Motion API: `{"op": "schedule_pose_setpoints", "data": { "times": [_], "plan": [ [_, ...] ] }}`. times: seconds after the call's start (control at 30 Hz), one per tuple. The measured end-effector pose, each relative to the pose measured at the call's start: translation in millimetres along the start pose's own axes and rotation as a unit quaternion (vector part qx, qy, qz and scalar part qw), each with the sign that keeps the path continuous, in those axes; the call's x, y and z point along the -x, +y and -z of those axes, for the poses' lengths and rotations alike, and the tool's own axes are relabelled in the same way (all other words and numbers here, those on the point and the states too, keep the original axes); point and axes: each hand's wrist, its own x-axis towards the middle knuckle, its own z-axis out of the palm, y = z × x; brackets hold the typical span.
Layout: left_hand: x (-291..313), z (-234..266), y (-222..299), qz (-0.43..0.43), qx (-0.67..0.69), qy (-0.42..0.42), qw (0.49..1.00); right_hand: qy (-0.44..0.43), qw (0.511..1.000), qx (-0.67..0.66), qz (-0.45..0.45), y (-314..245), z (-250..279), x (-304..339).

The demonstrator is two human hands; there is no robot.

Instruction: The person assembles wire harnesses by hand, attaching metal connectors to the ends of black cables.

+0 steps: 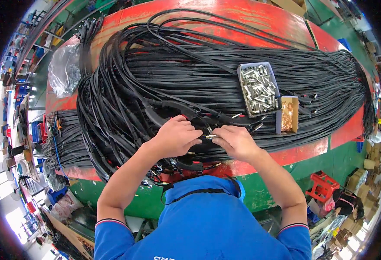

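Close together over the near side of a large heap of black cables (190,73), my two hands meet at a small silvery metal connector (209,136). My right hand (236,141) pinches this connector between thumb and fingers. Closed with its fingers curled, my left hand (177,136) is just to the left of it; what it grips is hidden by the fingers. A black curved handle (155,116) lies on the cables just beyond my left hand. More loose cable ends with metal tips lie around both hands.
Beyond my right hand, a carton of silvery metal sleeves (259,89) rests on the cables, with a smaller box of copper-coloured parts (289,115) beside it. A clear plastic bag (64,69) lies far left on the red table (225,171). A red stool (322,186) stands right.
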Motion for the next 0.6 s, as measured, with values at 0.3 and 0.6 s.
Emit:
{"op": "schedule_pose_setpoints", "data": {
  "times": [0.3,0.6],
  "plan": [
    [-0.5,-2.4,-2.0,-0.02,-0.001,0.019,1.0,-0.053,0.991,-0.102,-0.075,4.1,-3.3,-3.8],
    [-0.2,-2.7,-3.4,-0.028,-0.002,0.015,0.999,-0.13,0.938,-0.262,-0.185,9.6,-4.8,-6.5]
  ]
}}
